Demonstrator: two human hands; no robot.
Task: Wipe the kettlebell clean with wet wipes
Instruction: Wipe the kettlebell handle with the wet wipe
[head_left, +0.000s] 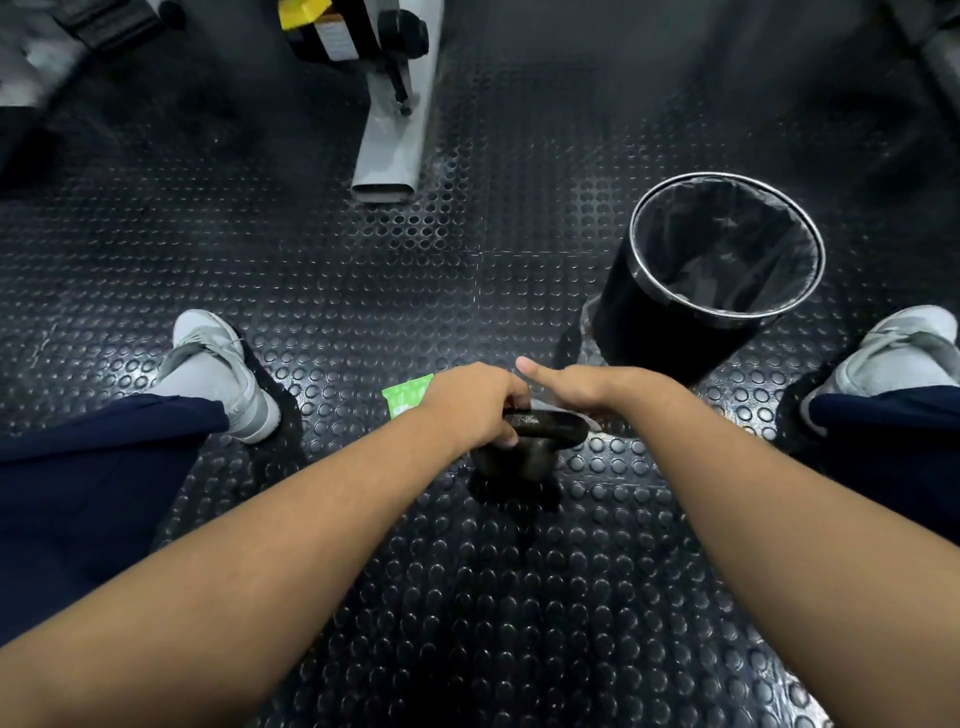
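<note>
Kettlebell (522, 457), a small black cast-iron one with a thick loop handle, sits on the black studded rubber floor mat (363, 291) right between the person's feet, roughly dead centre of the view. Going by the material I'd say it's dense and heavy for its size, fully rigid, nothing fragile about it, though a wet handle could get slick, so the loop on top is the obvious place to hold it steady. Left hand (475, 402) is doing exactly that, fingers curled closed around the handle's left end, forearm coming in from 7 o'clock. Right hand (576, 387) reaches in from 4 o'clock, palm down over the handle's right end with the thumb sticking out toward 10 o'clock; a bit of white, probably a wet wipe (589, 422), peeks out under it, but I can't tell if the fingers are pinching it or just pressing. Green wet wipe packet (408, 395) lies at 10 o'clock from the bell, round black lined trash bin (722, 260) at 1 o'clock
</note>
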